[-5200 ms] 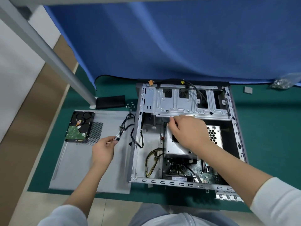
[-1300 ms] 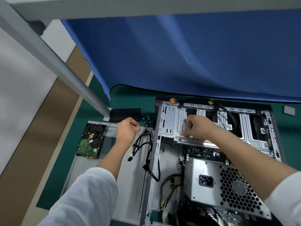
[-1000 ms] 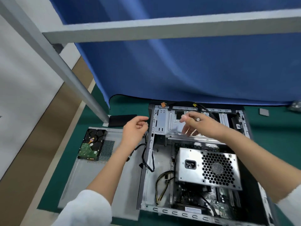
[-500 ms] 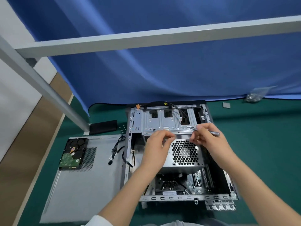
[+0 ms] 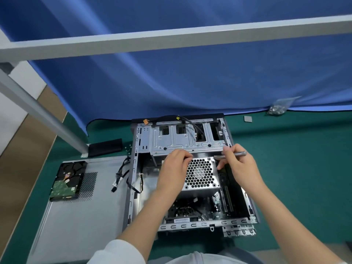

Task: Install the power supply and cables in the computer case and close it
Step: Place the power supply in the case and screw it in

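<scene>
Nearest the camera, white sleeves give way to bare forearms reaching into the open grey sheet-metal computer case (image 5: 135, 187), which lies on its side on the green felt-like desk (image 5: 295, 168). Its near rail is punched with slots, and a dark circuit board with cables sits in the near compartment. Mid-case rests the boxy silver power supply (image 5: 200, 189), its upper face a honeycomb grille of hexagonal holes. The left hand (image 5: 174, 168) lies on the supply's left side, fingers curled and pressed at its far left corner. The right hand (image 5: 237, 164) pinches a slim grey metal screwdriver (image 5: 233, 154), held nearly level, its tip at the supply's far right corner. Just beyond is the ribbed, stamped drive cage, black cables looping over its far edge. Left of the case lies the flat grey side panel (image 5: 76, 216) with a perforated patch, carrying a bare hard drive (image 5: 67, 180) showing a green board; loose black cables (image 5: 122, 175) trail beside the case wall. Farther back stand a black rectangular block, a smooth blue cloth curtain (image 5: 190, 77) and grey metal frame bars.
</scene>
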